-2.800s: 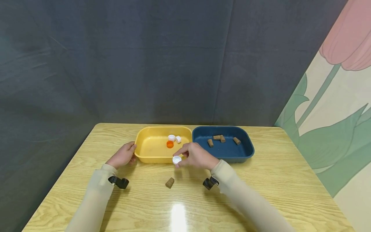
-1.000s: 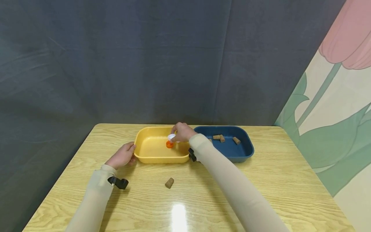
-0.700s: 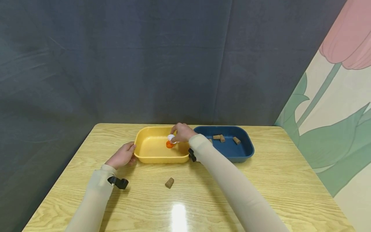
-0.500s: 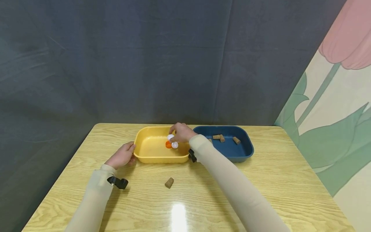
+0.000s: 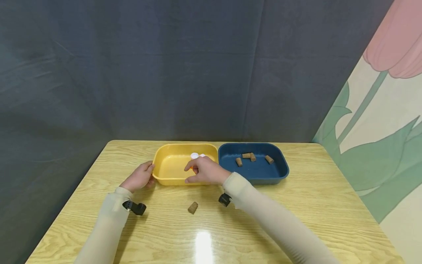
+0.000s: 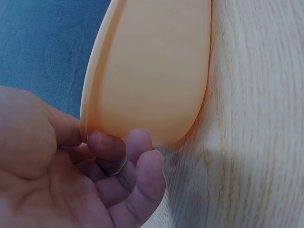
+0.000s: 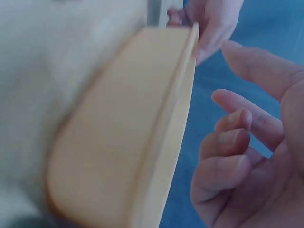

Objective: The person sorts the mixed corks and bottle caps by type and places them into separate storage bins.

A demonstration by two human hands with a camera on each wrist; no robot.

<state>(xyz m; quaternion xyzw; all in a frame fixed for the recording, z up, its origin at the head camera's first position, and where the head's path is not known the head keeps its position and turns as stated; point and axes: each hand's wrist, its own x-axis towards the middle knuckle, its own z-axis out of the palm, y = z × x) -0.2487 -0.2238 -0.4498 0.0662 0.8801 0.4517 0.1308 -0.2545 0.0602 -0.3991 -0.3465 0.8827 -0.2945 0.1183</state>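
At the left end of the yellow tray [image 5: 171, 167], my left hand [image 5: 139, 178] grips the rim. In the left wrist view, the thumb and curled fingertips [image 6: 151, 171] meet at the tray's end wall. Over the tray's front edge hovers my right hand [image 5: 207, 171], thumb and forefinger spread with nothing between them. The right wrist view has its fingers [image 7: 223, 171] loosely bent beside the tray wall. Beyond this hand lies a white bottle cap [image 5: 194, 156], with another white cap edge next to it. An orange cap is mostly hidden behind the fingers.
A dark blue tray [image 5: 260, 172] stands against the yellow one's right side, with several corks [image 5: 269, 159] inside. One loose cork [image 5: 192, 208] lies on the wooden table [image 5: 158, 234] in front. A dark curtain [image 5: 197, 73] hangs behind, and a painted wall is at right.
My right hand carried a white cap into the yellow tray, let it go among the others, then drew back toward the front rim. The left hand stays on the tray's left end.
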